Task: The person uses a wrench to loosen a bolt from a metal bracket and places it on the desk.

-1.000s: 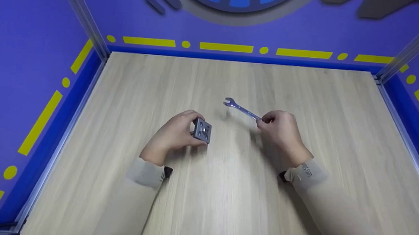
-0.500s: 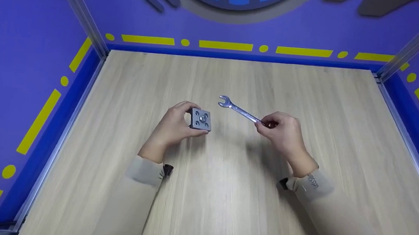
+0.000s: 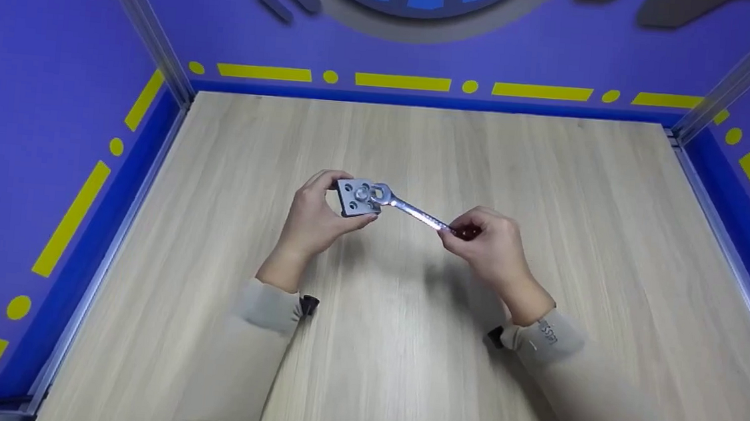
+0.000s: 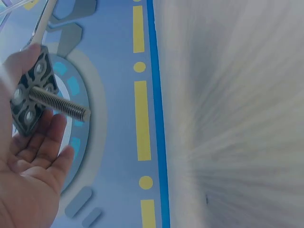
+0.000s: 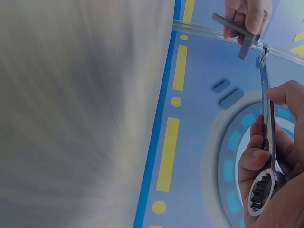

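Note:
My left hand (image 3: 312, 222) grips a square grey metal plate (image 3: 349, 198) by its edges, thumb below and fingers above. The plate has holes near its corners and a bolt head in its middle. In the left wrist view the bolt's threaded shank (image 4: 61, 104) sticks out from the plate's ribbed back. My right hand (image 3: 489, 246) pinches a shiny combination wrench (image 3: 418, 215) near its ring end. That toothed ring (image 5: 260, 194) shows by the palm in the right wrist view. The wrench's open end overlaps the plate beside the bolt head in the head view.
Both hands are over a light wood-grain table (image 3: 389, 372). Blue panels (image 3: 414, 53) with yellow marks enclose it at the back and sides, with metal frame posts (image 3: 146, 18) at the corners. A small black object (image 3: 309, 304) shows at the left cuff.
The left hand has risen and turned the plate's bolt-head face into view. The right hand has moved left, bringing the wrench's open end from apart to over the plate.

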Demonstrator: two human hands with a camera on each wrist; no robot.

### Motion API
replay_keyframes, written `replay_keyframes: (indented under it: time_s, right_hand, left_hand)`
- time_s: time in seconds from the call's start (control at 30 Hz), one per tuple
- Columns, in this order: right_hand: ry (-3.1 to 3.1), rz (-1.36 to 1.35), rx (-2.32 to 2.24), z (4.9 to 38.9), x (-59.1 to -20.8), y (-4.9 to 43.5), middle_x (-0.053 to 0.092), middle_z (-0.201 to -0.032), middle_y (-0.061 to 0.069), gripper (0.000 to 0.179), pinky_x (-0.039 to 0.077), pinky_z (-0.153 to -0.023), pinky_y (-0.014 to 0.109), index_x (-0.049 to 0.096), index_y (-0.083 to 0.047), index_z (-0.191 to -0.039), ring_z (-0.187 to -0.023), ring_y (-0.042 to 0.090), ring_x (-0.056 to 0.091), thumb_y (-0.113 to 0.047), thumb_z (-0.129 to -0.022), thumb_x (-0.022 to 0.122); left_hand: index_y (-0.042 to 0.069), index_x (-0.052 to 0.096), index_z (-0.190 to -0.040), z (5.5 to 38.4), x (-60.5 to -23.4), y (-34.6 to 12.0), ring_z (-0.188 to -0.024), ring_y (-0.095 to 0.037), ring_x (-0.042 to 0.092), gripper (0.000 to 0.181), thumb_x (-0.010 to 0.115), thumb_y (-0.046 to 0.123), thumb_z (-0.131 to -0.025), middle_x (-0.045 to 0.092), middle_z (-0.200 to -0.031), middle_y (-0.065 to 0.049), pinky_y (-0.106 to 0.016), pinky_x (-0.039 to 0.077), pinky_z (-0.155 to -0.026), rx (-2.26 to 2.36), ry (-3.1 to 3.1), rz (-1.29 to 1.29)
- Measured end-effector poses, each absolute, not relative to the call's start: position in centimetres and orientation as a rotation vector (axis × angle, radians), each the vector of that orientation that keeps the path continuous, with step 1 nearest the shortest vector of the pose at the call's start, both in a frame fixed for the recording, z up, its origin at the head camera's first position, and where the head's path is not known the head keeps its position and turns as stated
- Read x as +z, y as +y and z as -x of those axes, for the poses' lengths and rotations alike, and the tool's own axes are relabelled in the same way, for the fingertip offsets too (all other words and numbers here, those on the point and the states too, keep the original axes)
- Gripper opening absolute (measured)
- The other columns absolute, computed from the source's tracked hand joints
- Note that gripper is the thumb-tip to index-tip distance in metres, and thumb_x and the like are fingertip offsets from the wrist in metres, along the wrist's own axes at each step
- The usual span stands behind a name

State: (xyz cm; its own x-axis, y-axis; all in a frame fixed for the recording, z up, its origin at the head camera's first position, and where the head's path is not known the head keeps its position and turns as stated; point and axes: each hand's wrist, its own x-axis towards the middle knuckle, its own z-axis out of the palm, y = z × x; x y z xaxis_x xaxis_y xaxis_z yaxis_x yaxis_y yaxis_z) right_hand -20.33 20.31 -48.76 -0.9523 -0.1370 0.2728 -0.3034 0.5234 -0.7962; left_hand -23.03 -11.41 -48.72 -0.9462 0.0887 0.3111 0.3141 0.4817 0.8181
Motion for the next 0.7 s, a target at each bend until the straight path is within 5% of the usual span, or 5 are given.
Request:
replay_keyframes:
  time_s: [0.13, 0.37, 0.7]
  right_hand:
    - [-2.569, -0.400, 1.437, 20.4, -49.0, 19.7, 0.079, -0.092, 0.011, 0.008, 0.056, -0.066, 0.011, 0.083, -0.005, -0.091, -0.082, 0.015, 0.068, -0.001, -0.092, 0.090]
    - [-2.523, -0.404, 1.471, 20.5, -49.3, 18.8, 0.079, -0.090, 0.010, 0.008, 0.056, -0.065, 0.012, 0.083, -0.005, -0.090, -0.079, 0.013, 0.068, -0.002, -0.092, 0.090]
    - [-2.492, -0.482, 1.451, 20.5, -49.7, 18.6, 0.076, -0.089, 0.009, 0.013, 0.053, -0.063, 0.012, 0.080, -0.005, -0.089, -0.077, 0.011, 0.065, -0.002, -0.092, 0.092]
  left_hand:
    - [0.006, 0.070, -0.138, 23.0, -48.7, -11.0, -0.123, -0.028, 0.069, 0.073, 0.107, 0.029, -0.078, 0.075, -0.132, -0.007, -0.047, 0.056, -0.112, -1.457, -2.467, 0.303]
    - [0.006, 0.069, -0.139, 23.1, -48.8, -10.1, -0.127, -0.029, 0.068, 0.074, 0.106, 0.030, -0.079, 0.075, -0.134, -0.008, -0.059, 0.057, -0.115, -1.460, -2.432, 0.236]
    - [0.007, 0.072, -0.136, 23.2, -48.9, -9.9, -0.123, -0.027, 0.070, 0.070, 0.107, 0.027, -0.078, 0.077, -0.131, -0.006, -0.049, 0.056, -0.111, -1.451, -2.397, 0.301]
